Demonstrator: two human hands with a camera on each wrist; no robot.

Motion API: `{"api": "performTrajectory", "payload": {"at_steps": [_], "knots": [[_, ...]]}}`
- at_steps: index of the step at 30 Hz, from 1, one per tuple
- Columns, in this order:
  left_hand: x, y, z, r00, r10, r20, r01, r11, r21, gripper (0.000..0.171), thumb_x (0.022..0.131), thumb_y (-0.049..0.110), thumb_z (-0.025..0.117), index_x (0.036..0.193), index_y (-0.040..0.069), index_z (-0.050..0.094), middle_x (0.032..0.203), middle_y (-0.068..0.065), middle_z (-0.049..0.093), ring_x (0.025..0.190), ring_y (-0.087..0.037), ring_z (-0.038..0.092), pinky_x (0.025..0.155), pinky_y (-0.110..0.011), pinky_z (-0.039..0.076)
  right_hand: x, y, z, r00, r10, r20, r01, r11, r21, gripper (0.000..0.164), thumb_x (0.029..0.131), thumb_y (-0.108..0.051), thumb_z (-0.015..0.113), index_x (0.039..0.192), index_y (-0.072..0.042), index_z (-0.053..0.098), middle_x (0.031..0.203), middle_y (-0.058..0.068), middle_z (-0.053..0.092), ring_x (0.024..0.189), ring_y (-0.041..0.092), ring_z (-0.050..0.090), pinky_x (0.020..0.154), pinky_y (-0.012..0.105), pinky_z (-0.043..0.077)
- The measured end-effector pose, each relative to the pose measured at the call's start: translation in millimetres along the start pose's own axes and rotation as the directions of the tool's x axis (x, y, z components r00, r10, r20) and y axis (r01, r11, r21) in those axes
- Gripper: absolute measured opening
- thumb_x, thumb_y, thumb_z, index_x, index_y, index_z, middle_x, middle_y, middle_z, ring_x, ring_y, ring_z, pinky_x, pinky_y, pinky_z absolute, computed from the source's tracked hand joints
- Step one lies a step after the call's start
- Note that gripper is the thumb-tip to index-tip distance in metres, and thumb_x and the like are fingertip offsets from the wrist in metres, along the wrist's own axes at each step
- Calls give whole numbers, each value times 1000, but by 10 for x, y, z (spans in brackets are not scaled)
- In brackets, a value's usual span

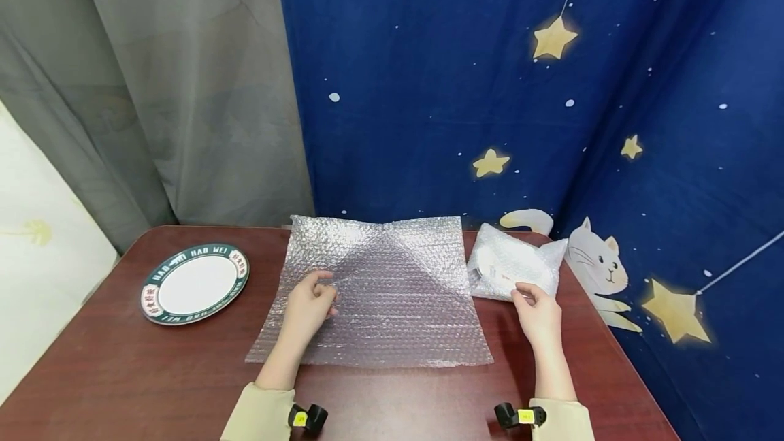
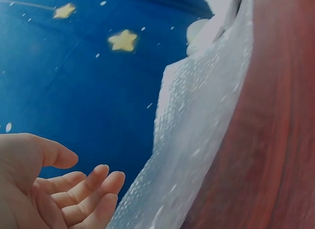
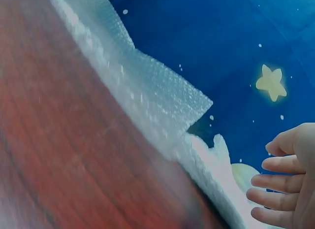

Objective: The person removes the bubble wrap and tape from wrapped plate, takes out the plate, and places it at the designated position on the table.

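Note:
A sheet of clear bubble wrap (image 1: 392, 305) lies spread over the middle of the table, its far corners raised. My left hand (image 1: 311, 301) hovers over the left part of the sheet; in the left wrist view its fingers (image 2: 93, 199) are loosely bent with nothing between them. My right hand (image 1: 539, 312) is at the near edge of a bubble-wrapped package (image 1: 517, 260) at the back right. In the right wrist view that hand's fingers (image 3: 275, 183) are extended and hold nothing. Something pale shows through the package's wrapping.
A plate (image 1: 196, 288) with a white centre and a green lettered rim lies on the left of the brown table (image 1: 153, 373). Behind the table hang a grey curtain (image 1: 202, 87) and a blue curtain (image 1: 429, 87) with stars.

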State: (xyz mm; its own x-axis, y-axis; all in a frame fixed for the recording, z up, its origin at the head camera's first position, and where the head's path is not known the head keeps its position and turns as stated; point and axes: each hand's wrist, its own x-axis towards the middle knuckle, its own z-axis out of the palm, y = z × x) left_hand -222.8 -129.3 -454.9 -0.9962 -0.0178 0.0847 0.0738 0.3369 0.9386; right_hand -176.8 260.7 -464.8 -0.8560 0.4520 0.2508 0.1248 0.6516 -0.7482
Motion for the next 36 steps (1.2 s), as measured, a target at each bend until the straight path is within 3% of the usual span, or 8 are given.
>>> {"api": "performTrajectory", "payload": {"at_steps": [9,14,20,27,36], "knots": [[-3,88,240,997,37,64,-33,997,-65,35,90,3,55,125,-2,55,76,-18,65,57,-31,64,53,-37,55,13,116,-109,997,41,-73,-41,999,-6,27,93,-17,59,110,2,69,100,20,69,94,33,65,81,42,47],[-3,123,388,993,68,101,-62,996,-59,41,90,4,55,130,-3,50,73,-16,65,53,-23,63,49,-32,54,33,150,-190,992,68,-106,-70,997,-13,28,94,-18,58,110,2,69,100,20,69,93,33,64,80,41,46],[-11,142,549,987,95,132,-86,994,-74,42,90,3,55,131,-4,47,73,-16,66,51,-23,63,47,-29,53,59,211,-286,988,117,-97,-119,993,-16,31,96,-21,55,113,3,67,105,24,67,98,37,61,84,48,45],[40,188,715,985,87,150,-69,990,-119,44,91,5,55,133,-4,45,80,-19,66,52,-24,64,51,-41,55,118,262,-370,988,123,-95,-127,991,-38,34,96,-21,54,114,6,65,106,26,65,101,39,58,86,51,43],[108,268,900,976,83,202,-52,987,-154,39,90,7,52,127,-5,49,85,-23,66,52,-21,64,51,-41,56,202,331,-445,988,136,-71,-141,988,-57,36,98,-22,51,117,6,62,109,29,63,98,41,58,84,53,43]]}}
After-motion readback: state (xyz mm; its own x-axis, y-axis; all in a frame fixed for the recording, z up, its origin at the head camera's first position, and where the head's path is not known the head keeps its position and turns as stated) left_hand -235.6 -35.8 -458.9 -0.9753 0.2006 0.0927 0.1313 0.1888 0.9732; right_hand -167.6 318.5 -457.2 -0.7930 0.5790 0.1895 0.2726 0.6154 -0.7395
